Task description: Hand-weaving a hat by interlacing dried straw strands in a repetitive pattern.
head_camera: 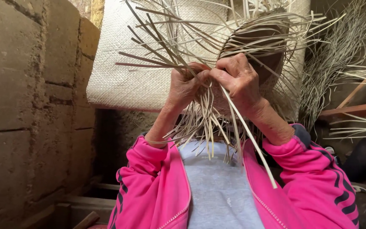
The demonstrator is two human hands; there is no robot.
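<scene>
Rough block wall (26, 106), woven mat (128, 80) behind, both hands' grip closed on straw weaving (250, 46) (loose strands fanning out).

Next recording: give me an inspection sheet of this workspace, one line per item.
Surface: no table in view; the work is held in the air before the chest, above the grey shirt and pink jacket.
Job's things: a partly woven straw piece with loose straw strips fanning out and hanging down.
Clutter: a finished woven mat behind the hands; bundles of straw at right.
Grippers: left hand and right hand side by side, both pinching strips at the weave's edge.
Cables: nothing seen.
Surroundings: earthen block wall at left; wooden slats at right.
</scene>
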